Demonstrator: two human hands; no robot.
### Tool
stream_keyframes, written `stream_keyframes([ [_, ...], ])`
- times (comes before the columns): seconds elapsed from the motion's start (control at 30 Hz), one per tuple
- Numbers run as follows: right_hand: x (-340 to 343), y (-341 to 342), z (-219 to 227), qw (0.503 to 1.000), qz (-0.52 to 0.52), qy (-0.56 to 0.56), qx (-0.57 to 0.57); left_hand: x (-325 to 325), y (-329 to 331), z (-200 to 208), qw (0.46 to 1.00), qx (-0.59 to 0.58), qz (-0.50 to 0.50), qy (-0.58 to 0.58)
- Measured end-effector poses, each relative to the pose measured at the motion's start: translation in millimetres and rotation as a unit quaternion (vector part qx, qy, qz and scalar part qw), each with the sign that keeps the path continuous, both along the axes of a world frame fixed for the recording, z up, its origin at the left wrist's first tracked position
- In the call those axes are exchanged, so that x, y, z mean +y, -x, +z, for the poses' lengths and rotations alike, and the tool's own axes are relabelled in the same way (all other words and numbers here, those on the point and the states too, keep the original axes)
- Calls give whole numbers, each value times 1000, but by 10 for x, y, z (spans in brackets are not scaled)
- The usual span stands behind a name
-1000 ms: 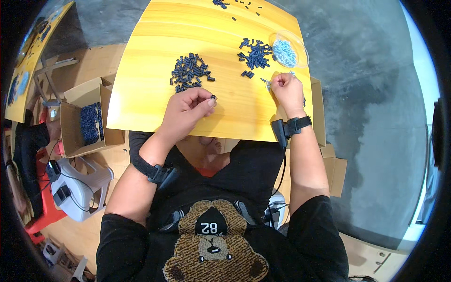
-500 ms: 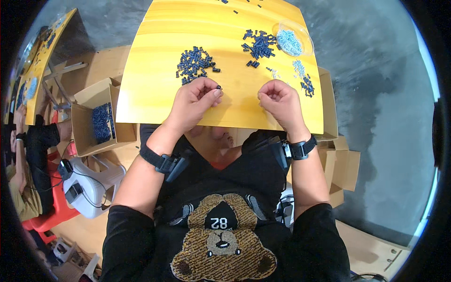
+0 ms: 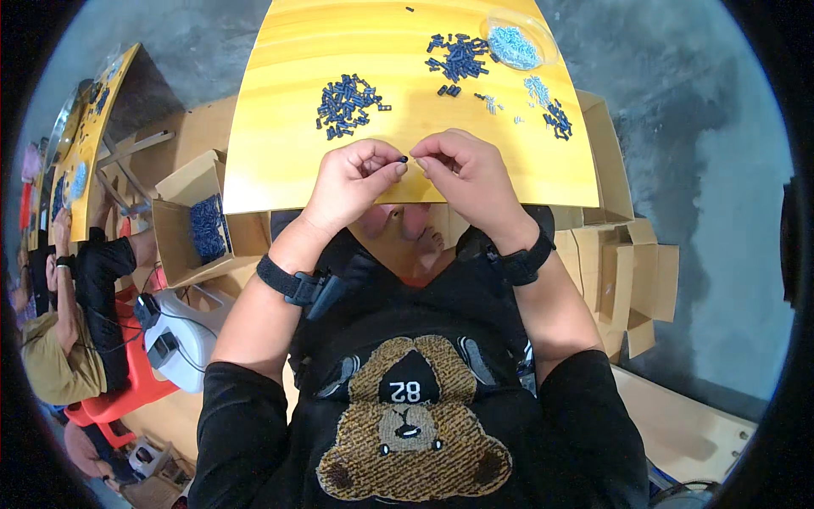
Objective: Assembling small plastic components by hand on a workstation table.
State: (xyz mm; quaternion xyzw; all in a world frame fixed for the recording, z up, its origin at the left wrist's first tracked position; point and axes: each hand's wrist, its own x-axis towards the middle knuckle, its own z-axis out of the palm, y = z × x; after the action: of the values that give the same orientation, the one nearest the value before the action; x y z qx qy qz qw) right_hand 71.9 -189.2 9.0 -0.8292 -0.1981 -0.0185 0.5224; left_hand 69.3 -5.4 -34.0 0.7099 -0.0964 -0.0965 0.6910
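Above the near edge of the yellow table [image 3: 280,161], my two hands almost meet. My left hand [image 3: 349,180] pinches a small black plastic piece [image 3: 404,159] between thumb and forefinger, its end sticking out to the right. My right hand [image 3: 476,180] is closed in a pinch right beside that piece; what sits in its fingertips is too small to make out. Beyond the left hand lies a pile of small black plastic pieces [image 3: 346,106]. A second black pile [image 3: 458,59] is farther off, near a clear round dish [image 3: 551,53] of tiny light-blue pieces [image 3: 513,47].
Loose light-blue pieces [image 3: 536,90] and black pieces [image 3: 558,120] lie at the table's right. Left of the table stands a cardboard box [image 3: 174,237] holding dark pieces; open cartons [image 3: 632,280] stand at right. Another person [image 3: 64,339] sits at far left by a white stool [image 3: 191,339].
My right hand has moved left until its fingertips are beside the black piece in my left hand. The whole view has shifted slightly.
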Motion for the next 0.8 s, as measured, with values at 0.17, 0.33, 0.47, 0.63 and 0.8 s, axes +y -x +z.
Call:
stream_keyframes([
  [0.17, 2, 26, 11, 999, 26, 26, -26, -37, 70, 81, 999, 31, -28, -15],
  [0.33, 6, 56, 28, 995, 41, 66, -58, -31, 141, 47, 999, 41, -23, 6],
  [0.47, 9, 96, 42, 994, 51, 75, -67, -44, 194, 151, 998, 57, -13, 3],
  [0.63, 16, 113, 62, 982, 87, 116, -124, -47, 251, 178, 999, 51, -6, 3],
  [0.8, 42, 108, 166, 976, 119, 138, -116, -31, 287, 192, 999, 38, -3, -21],
])
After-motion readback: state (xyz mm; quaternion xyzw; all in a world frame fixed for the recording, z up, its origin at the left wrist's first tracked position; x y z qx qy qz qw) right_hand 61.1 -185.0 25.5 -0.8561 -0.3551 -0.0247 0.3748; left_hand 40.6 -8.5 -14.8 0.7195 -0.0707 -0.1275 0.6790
